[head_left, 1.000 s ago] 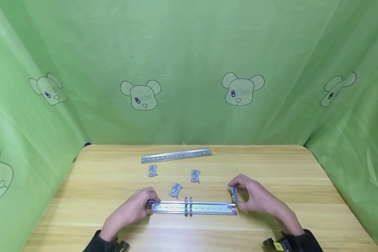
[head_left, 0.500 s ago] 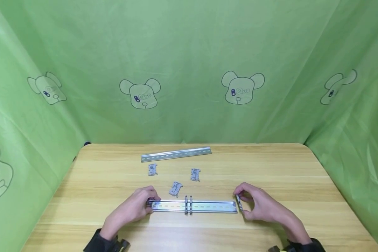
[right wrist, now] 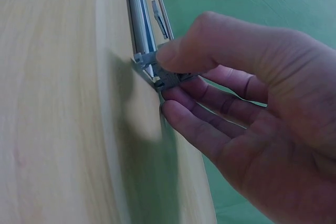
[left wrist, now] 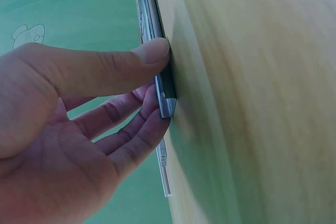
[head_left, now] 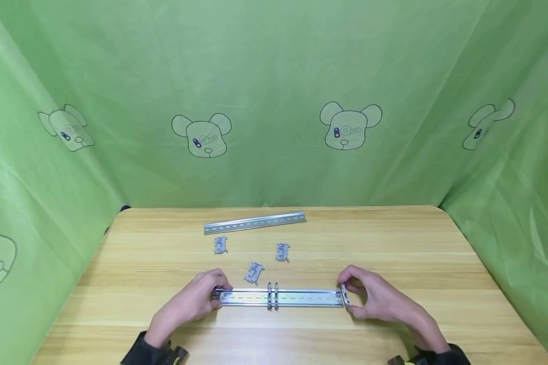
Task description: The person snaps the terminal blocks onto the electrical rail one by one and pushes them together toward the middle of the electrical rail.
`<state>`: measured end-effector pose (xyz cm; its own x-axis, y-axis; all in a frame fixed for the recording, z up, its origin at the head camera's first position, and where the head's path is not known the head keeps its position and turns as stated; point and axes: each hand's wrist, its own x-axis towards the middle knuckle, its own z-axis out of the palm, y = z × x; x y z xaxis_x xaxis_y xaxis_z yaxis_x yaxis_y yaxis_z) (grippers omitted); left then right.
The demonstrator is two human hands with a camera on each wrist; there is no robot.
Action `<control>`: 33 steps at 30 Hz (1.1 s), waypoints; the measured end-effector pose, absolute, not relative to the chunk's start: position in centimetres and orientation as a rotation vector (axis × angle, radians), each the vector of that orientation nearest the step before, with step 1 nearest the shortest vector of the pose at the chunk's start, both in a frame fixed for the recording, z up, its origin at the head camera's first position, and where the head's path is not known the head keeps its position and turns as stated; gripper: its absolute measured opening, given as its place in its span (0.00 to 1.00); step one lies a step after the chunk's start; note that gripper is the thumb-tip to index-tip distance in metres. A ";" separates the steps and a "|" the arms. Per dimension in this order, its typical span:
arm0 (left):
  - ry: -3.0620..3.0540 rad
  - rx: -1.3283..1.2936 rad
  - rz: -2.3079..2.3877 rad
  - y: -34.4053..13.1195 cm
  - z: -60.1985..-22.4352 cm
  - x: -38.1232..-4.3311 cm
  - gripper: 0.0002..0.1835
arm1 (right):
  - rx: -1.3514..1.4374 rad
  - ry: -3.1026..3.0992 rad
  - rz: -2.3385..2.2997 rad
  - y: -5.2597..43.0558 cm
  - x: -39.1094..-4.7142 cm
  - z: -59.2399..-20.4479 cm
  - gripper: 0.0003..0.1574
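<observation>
A slotted metal DIN rail lies across the near part of the table, with two grey terminal blocks standing upright on it near the middle. My left hand grips the rail's left end between thumb and fingers, as the left wrist view shows too. At the opposite end, my right hand pinches another grey terminal block. That block stands on edge, right at the rail's right end. In the right wrist view the held terminal block overlaps the rail's end, and the thumb hides part of it.
Behind the rail, three loose grey terminal blocks lie flat: one at left, one at right and a tilted one nearest the rail. A second DIN rail lies farther back. Green curtains surround the wooden table.
My right hand has come toward me and turned the held terminal block from showing its flat side to on edge, then shifted it slightly left onto the rail's end. My left hand stays put.
</observation>
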<state>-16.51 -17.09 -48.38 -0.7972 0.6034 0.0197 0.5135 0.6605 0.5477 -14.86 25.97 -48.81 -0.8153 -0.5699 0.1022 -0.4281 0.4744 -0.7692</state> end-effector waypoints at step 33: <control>2.750 0.928 0.774 -17.0 -48.7 -16.3 0.19 | -0.868 2.400 -1.456 24.7 -15.1 -49.9 0.32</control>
<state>-16.35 -17.01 -48.68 -0.8003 0.5987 0.0326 0.5277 0.6776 0.5122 -15.13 24.67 -49.91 -0.8068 -0.5775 0.1247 -0.3772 0.3410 -0.8611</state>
